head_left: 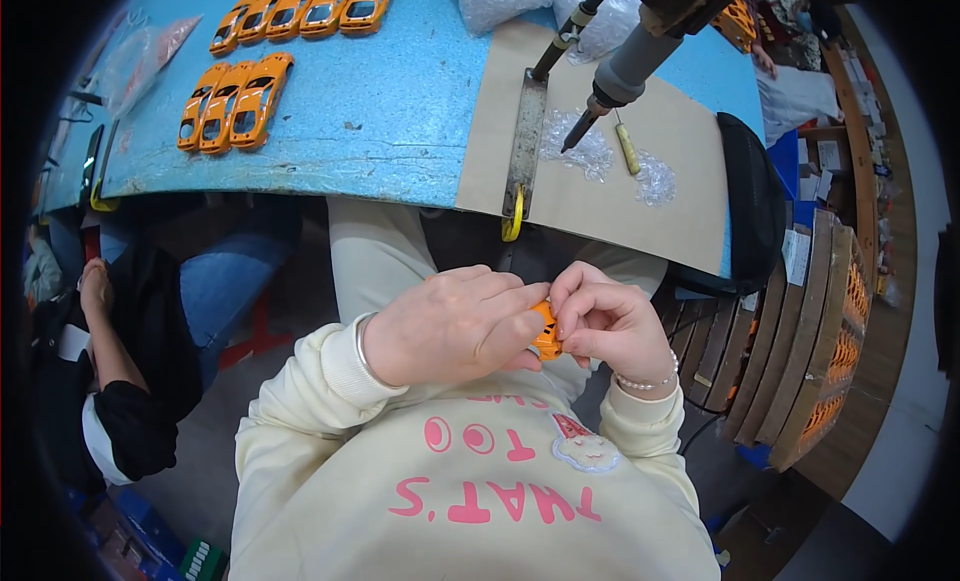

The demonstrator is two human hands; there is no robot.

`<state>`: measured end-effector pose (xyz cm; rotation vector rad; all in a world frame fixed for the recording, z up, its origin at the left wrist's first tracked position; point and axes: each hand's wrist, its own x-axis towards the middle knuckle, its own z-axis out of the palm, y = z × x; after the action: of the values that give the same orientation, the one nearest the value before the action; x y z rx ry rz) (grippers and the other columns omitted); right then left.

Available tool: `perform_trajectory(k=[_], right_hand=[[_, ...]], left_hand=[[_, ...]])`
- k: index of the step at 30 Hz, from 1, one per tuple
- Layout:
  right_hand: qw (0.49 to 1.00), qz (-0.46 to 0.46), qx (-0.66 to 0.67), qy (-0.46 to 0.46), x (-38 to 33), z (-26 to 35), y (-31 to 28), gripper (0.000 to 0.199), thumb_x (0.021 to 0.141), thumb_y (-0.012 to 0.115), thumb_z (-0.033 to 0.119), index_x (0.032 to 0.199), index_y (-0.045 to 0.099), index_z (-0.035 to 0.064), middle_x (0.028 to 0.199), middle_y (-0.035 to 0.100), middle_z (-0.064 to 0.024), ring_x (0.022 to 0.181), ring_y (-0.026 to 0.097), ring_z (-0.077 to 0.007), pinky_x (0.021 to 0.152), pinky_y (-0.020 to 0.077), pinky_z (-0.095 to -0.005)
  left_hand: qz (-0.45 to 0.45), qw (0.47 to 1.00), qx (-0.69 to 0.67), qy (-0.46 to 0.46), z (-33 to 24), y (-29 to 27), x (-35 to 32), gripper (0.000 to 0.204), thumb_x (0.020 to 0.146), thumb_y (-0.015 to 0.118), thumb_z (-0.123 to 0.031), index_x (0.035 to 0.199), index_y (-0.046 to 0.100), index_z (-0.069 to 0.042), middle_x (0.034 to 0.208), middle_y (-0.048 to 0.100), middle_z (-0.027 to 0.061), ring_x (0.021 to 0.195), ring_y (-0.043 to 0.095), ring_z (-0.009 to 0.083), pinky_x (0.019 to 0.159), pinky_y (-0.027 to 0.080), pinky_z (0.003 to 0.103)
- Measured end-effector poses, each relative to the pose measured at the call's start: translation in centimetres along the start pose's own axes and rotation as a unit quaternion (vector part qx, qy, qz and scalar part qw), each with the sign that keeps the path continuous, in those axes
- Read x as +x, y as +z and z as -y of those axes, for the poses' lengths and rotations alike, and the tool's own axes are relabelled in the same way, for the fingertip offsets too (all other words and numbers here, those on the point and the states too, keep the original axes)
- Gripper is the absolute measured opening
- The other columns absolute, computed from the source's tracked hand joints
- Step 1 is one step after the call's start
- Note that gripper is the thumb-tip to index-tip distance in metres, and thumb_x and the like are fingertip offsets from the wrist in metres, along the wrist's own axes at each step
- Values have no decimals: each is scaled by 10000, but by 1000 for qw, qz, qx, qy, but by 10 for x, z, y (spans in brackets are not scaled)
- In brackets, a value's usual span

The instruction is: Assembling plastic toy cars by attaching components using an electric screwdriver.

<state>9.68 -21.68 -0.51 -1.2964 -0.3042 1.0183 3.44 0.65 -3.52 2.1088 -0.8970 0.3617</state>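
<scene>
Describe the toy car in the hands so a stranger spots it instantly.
From the blue table, look down to the cream sweatshirt. Above its pink print, the left hand and right hand meet at an orange toy car. Unlike the car shells on the table, it's handheld, mostly covered.

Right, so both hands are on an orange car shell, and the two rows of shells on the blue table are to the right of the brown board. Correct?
Wrong side: the head view shows the two rows of shells on the blue table to the left of the brown board. Left hand and right hand are on an orange car shell.
</scene>
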Motion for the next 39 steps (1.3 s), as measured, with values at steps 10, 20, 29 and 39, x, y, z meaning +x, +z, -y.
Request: perform_trajectory(k=[10, 20, 29, 39], right_hand=[[1000, 4, -3, 6, 1, -3, -2, 95, 787, 665, -83, 858, 655, -20, 1023, 519, -62, 717, 567, -69, 553, 488, -182], [1000, 5, 11, 17, -2, -2, 3, 88, 804, 685, -55, 867, 643, -11, 1020, 520, -47, 714, 568, -59, 549, 487, -177], [993, 75, 92, 8, 10, -19, -5, 136, 850, 666, -13, 875, 550, 52, 971, 494, -2, 780, 525, -56, 612, 450, -205], [984, -99, 148, -26, 13, -16, 12, 33, 932, 561, 72, 939, 534, 55, 928, 501, -22, 657, 449, -72, 599, 427, -225]], left_hand=[[11, 1000, -13, -10, -2, -3, 2, 404, 764, 766, -263, 955, 500, -25, 955, 612, 103, 784, 620, 226, 641, 492, 330], [2, 1000, -11, -15, -6, -2, 0, 350, 769, 754, -250, 910, 512, -41, 877, 594, 72, 736, 606, 206, 616, 483, 326], [35, 997, 72, 5, -9, 1, -1, 257, 781, 703, -215, 957, 550, -107, 823, 573, 49, 682, 572, 179, 581, 458, 305], [15, 998, 33, -59, -2, -2, -6, 370, 879, 644, -153, 1203, 465, -164, 1104, 637, 128, 923, 659, 245, 761, 541, 322]])
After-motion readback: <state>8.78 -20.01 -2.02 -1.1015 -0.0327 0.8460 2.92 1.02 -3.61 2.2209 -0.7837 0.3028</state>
